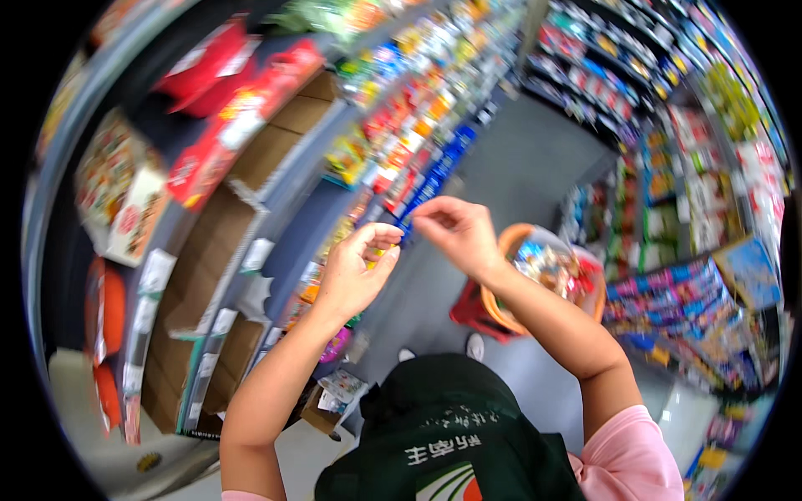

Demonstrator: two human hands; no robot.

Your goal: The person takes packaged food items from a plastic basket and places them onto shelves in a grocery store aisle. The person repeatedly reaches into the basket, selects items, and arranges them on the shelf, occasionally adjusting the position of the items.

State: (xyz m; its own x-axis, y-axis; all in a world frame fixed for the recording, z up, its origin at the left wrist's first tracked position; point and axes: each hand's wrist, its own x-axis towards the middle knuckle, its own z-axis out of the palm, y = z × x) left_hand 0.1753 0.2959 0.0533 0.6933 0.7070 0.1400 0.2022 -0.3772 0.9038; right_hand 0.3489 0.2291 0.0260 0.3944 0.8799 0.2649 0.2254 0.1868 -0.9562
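Observation:
My left hand (357, 269) is raised in front of the snack shelves, its fingers curled and the thumb a little apart from them. Nothing shows in its grasp. Close by on the right, my right hand (460, 235) has its thumb and index finger brought together. Blur hides whether anything small is pinched there. The two hands are apart from each other. Behind them runs a blue shelf-edge strip (438, 172) below rows of colourful snack packets (407, 131). An open brown cardboard display box (203, 250) sits on the shelf left of my left hand.
An orange-rimmed basket (509, 235) filled with wrapped goods stands right of my right forearm, beside a red base or crate (467, 310). Stocked shelves (670, 188) line the aisle's right side. A small carton (322, 410) with papers is low on the left, near my feet.

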